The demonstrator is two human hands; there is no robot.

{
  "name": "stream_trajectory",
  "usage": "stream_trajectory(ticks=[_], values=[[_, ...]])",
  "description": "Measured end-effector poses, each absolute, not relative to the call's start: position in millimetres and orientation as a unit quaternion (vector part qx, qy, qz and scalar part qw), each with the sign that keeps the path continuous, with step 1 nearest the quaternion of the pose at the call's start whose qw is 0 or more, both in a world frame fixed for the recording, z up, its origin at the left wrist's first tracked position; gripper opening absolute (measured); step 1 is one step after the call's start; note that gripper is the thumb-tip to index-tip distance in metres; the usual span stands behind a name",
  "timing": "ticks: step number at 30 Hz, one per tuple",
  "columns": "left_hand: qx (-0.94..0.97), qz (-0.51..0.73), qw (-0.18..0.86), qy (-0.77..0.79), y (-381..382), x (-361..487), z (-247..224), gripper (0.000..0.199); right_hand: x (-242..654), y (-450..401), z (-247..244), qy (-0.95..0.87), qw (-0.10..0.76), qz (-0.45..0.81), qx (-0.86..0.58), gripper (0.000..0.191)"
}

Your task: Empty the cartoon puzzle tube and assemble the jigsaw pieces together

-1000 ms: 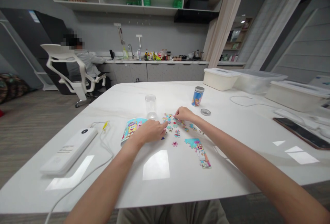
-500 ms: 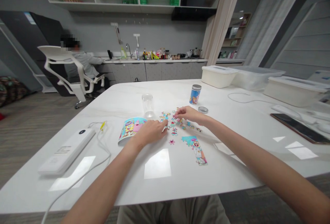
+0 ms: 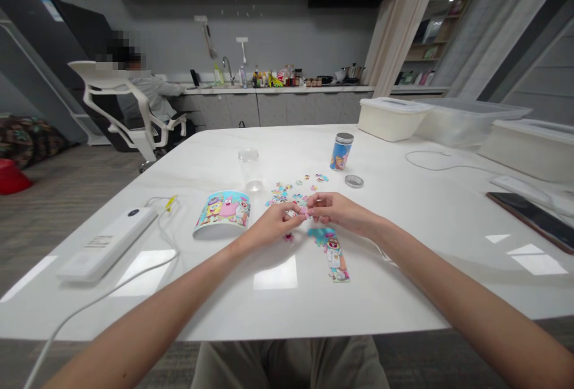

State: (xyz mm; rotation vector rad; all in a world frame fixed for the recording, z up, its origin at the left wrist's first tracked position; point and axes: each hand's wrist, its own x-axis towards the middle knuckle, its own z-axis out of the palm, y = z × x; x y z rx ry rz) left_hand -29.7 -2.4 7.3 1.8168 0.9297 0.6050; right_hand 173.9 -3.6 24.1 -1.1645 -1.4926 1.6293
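My left hand (image 3: 273,223) and my right hand (image 3: 338,213) meet over the loose pieces, fingertips closed around a small pink jigsaw piece (image 3: 305,212). Whether it is one piece or two joined is too small to tell. Just below them lies a joined section of jigsaw (image 3: 334,251) with a cartoon figure and blue background. Loose jigsaw pieces (image 3: 280,192) are scattered behind the hands, partly hidden by them. One dark pink piece (image 3: 288,237) lies by my left hand. To the left, a curved picture sheet (image 3: 223,210) shows cartoon characters.
A clear jar (image 3: 250,171) stands behind the sheet. Back right are a printed can (image 3: 341,153) and a round lid (image 3: 354,181). A white power bank (image 3: 107,242) with a cable lies left; a phone (image 3: 533,218) and storage boxes (image 3: 392,120) are right. Someone sits beyond the table.
My hands have come together on the pink piece, the right one moving nearer to me. More loose pieces show behind them. The view has tilted down slightly.
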Motion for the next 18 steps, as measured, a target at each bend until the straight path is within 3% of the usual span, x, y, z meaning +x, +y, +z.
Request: stream_trajectory(ticks=[18], values=[[0.749,0.225,0.484,0.393,-7.6,-25.2,13.5,0.022,186.3,-10.2,36.5,-0.678,0.232,0.576,-0.394,0.010]])
